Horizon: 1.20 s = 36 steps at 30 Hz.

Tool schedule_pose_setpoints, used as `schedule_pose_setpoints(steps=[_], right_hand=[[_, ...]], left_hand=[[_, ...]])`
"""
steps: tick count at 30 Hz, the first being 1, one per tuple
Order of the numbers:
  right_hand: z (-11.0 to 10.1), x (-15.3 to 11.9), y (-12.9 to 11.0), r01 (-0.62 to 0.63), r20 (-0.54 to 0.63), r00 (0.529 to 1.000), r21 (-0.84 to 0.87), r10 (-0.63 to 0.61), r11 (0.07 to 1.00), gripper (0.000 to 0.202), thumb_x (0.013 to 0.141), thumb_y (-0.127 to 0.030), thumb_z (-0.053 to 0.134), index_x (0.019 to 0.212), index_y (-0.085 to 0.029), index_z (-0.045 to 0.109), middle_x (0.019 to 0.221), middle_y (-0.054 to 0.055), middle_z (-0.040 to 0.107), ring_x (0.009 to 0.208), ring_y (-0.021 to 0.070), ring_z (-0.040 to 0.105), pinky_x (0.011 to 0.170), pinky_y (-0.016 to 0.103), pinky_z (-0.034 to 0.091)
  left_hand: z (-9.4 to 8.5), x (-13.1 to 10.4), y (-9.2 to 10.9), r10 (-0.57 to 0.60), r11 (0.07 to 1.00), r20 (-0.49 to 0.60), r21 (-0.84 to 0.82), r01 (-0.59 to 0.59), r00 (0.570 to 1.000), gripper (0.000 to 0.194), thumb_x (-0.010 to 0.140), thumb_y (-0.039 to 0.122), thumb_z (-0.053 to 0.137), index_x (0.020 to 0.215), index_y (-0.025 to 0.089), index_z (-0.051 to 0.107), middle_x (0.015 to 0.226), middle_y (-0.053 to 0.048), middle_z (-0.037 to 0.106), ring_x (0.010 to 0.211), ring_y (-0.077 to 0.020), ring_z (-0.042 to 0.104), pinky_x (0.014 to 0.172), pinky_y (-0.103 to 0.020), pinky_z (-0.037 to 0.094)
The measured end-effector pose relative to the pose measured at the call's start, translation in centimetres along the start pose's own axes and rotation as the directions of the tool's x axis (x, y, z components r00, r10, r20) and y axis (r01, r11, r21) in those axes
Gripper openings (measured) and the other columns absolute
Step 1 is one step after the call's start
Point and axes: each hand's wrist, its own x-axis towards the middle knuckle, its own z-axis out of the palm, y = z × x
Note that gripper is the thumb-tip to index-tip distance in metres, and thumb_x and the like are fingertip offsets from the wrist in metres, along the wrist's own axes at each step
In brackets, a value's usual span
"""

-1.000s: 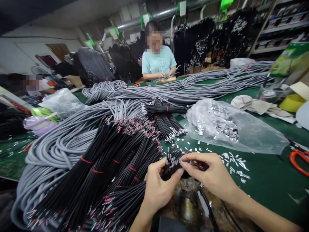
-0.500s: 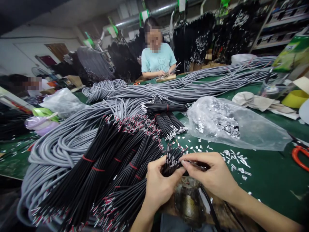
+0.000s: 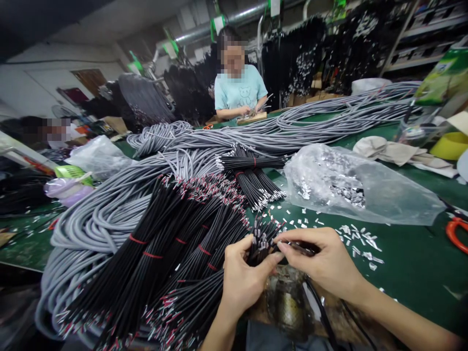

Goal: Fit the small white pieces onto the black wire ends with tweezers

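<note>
Black wire bundle [image 3: 260, 241] (thin, metal-tipped strands) gripped by left hand [image 3: 243, 280]; right hand [image 3: 325, 263] pinches one strand.

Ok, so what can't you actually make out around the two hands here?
- Head view: what the right hand pinches; its own fingers cover it.
- The wire bundle in the left hand: tip details too small.
- The dark object under both hands: hands overlap it, the bottom edge cuts it.
- The orange tool: the right edge cuts it.
</note>
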Motion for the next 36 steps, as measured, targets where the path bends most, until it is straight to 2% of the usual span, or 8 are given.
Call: schedule_pose_setpoints(steps=[4,11,16,18,23,27,36], right_hand=[[-0.13,-0.05,0.11,0.013,0.008,1.0,0.006,-0.013,1.0,0.023,0.064,-0.007,0.056,0.076,-0.016,0.072,0.068,0.0,0.072,0.054,0.012,0.063,0.048,0.018,0.048],[-0.3,-0.2,0.26,-0.002,0.044,0.999,-0.022,0.003,1.0,0.02,0.067,-0.011,0.055,0.076,-0.017,0.072,0.065,0.001,0.071,0.053,0.0134,0.061,0.048,0.021,0.048],[-0.19,-0.19,0.53,-0.004,0.063,0.998,-0.035,0.007,0.999,0.018,0.071,-0.013,0.056,0.078,-0.018,0.071,0.068,0.001,0.071,0.056,0.0137,0.062,0.051,0.022,0.048],[-0.21,-0.11,0.38,-0.004,0.053,0.999,-0.065,0.008,0.998,0.017,0.072,-0.014,0.056,0.08,-0.018,0.071,0.073,0.001,0.071,0.061,0.0144,0.064,0.055,0.022,0.05],[-0.47,0.04,-0.05,0.057,0.0,0.998,-0.191,-0.058,0.98,0.025,0.08,-0.028,0.057,0.101,-0.02,0.066,0.089,0.004,0.068,0.079,0.0168,0.062,0.071,0.028,0.049],[-0.6,-0.09,0.23,0.082,0.03,0.997,-0.189,-0.077,0.979,0.02,0.083,-0.028,0.054,0.096,-0.021,0.068,0.084,0.003,0.067,0.075,0.0149,0.061,0.069,0.027,0.048],[-0.52,0.01,0.19,0.086,0.104,0.992,-0.121,-0.073,0.989,0.019,0.084,-0.026,0.053,0.092,-0.023,0.071,0.081,0.002,0.069,0.071,0.014,0.061,0.065,0.026,0.049]], left_hand=[[0.02,-0.01,-0.33,-0.003,1.0,-0.007,0.021,0.003,1.0,0.021,0.067,0.028,0.07,0.062,0.013,0.056,0.05,0.001,0.058,0.045,-0.0104,0.052,0.047,-0.02,0.043],[-0.42,-0.25,-0.44,-0.002,1.0,0.066,0.016,0.001,0.998,0.02,0.073,0.03,0.065,0.065,0.011,0.061,0.052,-0.003,0.063,0.048,-0.0126,0.056,0.05,-0.021,0.046],[-0.43,-0.03,-0.49,0.038,0.999,0.093,-0.039,-0.034,0.995,0.025,0.077,0.029,0.06,0.06,0.011,0.059,0.047,-0.002,0.059,0.045,-0.0112,0.053,0.049,-0.021,0.043],[-0.4,0.03,-0.49,0.047,0.998,0.076,-0.055,-0.043,0.996,0.028,0.079,0.029,0.059,0.058,0.011,0.058,0.045,0.0,0.055,0.042,-0.0095,0.05,0.047,-0.021,0.041],[-0.31,-0.06,-0.33,0.053,0.997,-0.022,-0.055,-0.054,0.998,0.03,0.078,0.03,0.059,0.055,0.012,0.054,0.041,0.003,0.046,0.038,-0.0064,0.04,0.042,-0.02,0.032],[-0.2,-0.13,-0.27,0.047,0.997,-0.081,-0.054,-0.051,0.996,0.03,0.077,0.032,0.06,0.055,0.012,0.053,0.04,0.004,0.043,0.037,-0.006,0.037,0.04,-0.019,0.029],[-0.24,-0.23,-0.1,0.058,0.997,-0.082,-0.038,-0.061,0.995,0.03,0.076,0.032,0.06,0.054,0.012,0.054,0.041,0.004,0.043,0.038,-0.0064,0.036,0.041,-0.02,0.028]])
